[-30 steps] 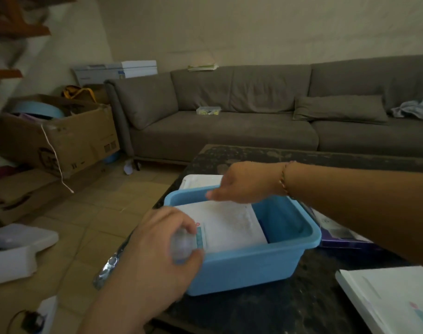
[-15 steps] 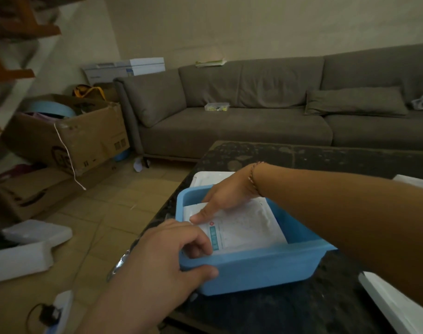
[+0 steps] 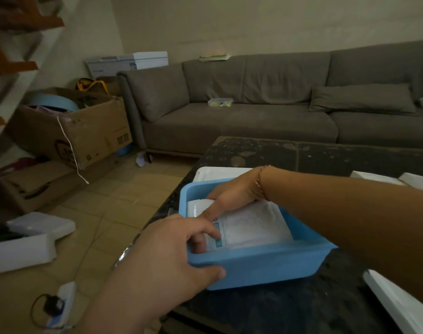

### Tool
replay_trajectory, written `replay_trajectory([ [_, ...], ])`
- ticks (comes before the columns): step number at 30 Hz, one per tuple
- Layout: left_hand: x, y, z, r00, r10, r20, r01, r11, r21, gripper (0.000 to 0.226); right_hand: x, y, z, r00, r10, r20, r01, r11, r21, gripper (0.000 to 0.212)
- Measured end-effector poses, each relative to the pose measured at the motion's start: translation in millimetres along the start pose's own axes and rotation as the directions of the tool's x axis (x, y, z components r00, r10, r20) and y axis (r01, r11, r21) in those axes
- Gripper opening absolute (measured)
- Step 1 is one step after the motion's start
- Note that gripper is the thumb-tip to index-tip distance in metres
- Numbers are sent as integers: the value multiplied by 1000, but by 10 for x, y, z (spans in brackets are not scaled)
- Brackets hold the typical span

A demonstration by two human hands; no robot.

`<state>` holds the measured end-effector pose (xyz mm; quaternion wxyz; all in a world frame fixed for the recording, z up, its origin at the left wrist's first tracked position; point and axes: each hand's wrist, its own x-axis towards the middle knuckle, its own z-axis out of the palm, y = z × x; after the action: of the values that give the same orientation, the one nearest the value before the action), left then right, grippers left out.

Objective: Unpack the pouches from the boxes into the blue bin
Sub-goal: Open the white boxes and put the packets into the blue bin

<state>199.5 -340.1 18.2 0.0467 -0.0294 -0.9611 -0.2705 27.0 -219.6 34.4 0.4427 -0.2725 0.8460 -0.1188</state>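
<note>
The blue bin (image 3: 265, 263) stands on the near left corner of the dark table (image 3: 314, 157). White pouches (image 3: 253, 225) with blue print lie flat inside it. My left hand (image 3: 172, 251) straddles the bin's near left rim, thumb outside on the front wall, fingers curled inside and touching the top pouch's corner. My right hand (image 3: 234, 194) reaches in from the right and presses the top pouch with its outstretched forefinger. A white box (image 3: 220, 171) lies just behind the bin. More white boxes (image 3: 398, 307) lie at the table's right.
A grey sofa (image 3: 253, 121) runs behind the table. Cardboard boxes (image 3: 80, 133) and white foam pieces (image 3: 32, 237) sit on the tiled floor at the left. A power strip with a plug (image 3: 61, 302) lies near my left arm.
My left hand lowered the pouch it held into the bin and came to rest over the rim. My right hand dropped from above the bin onto the top pouch.
</note>
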Motion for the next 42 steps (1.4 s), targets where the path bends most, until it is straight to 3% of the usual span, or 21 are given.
replay_trajectory([
  [6, 2, -9, -24, 1000, 18, 14, -17, 999, -27, 37, -29, -20, 92, 990, -59, -129, 48, 995, -83, 51],
  [9, -28, 82, -76, 997, 31, -70, -35, 998, -45, 32, -184, -72, 90, 953, -149, -266, 66, 953, -296, 57],
  [11, -37, 135, -93, 956, 166, -243, -173, 985, -6, 28, -371, -67, 99, 811, -331, -482, 90, 885, -457, 57],
  [14, -68, 421, -64, 808, 413, -421, -460, 888, -12, 19, -881, 180, 205, 412, -524, -746, 168, 848, -503, 47],
  [16, -81, 695, 69, 746, 532, -400, -609, 789, -86, 13, -1311, 592, 445, 199, -556, -807, 226, 827, -514, 39],
  [18, -57, 963, 242, 747, 601, -284, -660, 724, -204, 11, -1722, 1125, 894, 77, -478, -875, 200, 867, -456, 34],
  [20, -2, 1155, 462, 795, 601, -78, -596, 752, -284, 12, -2006, 1651, 1455, 82, -334, -939, 133, 937, -322, 32],
  [23, 118, 1295, 883, 840, 519, 160, -489, 851, -191, 17, -2135, 2135, 2139, 295, -167, -941, -100, 974, -205, 47],
  [26, 248, 1367, 1222, 856, 475, 202, -438, 876, -202, 25, -1941, 2343, 2470, 427, -173, -888, -255, 919, -301, 74],
  [28, 302, 1399, 1362, 856, 477, 197, -446, 876, -184, 32, -1833, 2366, 2553, 434, -186, -881, -267, 908, -323, 70],
  [30, 288, 1490, 1406, 843, 519, 143, -496, 852, -169, 37, -1824, 2372, 2600, 416, -199, -887, -182, 938, -296, 55],
  [33, 223, 1647, 1361, 818, 573, -44, -565, 788, -246, 36, -1863, 2440, 2662, 374, -320, -871, -133, 910, -392, 38],
  [35, 174, 1739, 1298, 811, 570, -133, -580, 755, -305, 24, -1949, 2454, 2615, 265, -387, -883, -77, 905, -419, 31],
  [36, 147, 1771, 1258, 828, 544, -137, -553, 750, -363, 26, -2015, 2424, 2554, 163, -393, -905, 1, 917, -398, 29],
  [37, 122, 1797, 1222, 850, 510, -129, -510, 737, -444, 31, -2104, 2367, 2475, 45, -347, -937, 139, 931, -338, 26],
  [39, 75, 1856, 1186, 880, 460, -122, -435, 675, -596, 33, -2309, 2191, 2268, -109, -132, -985, 476, 863, -168, 20],
  [40, 59, 1896, 1194, 889, 440, -129, -407, 629, -662, 31, -2377, 2107, 2164, -138, -19, -990, 600, 794, -99, 21],
  [42, 52, 1979, 1269, 940, 307, -149, -287, 476, -831, 25, -2383, 2033, 1986, -102, 100, -990, 737, 676, -8, 26],
])
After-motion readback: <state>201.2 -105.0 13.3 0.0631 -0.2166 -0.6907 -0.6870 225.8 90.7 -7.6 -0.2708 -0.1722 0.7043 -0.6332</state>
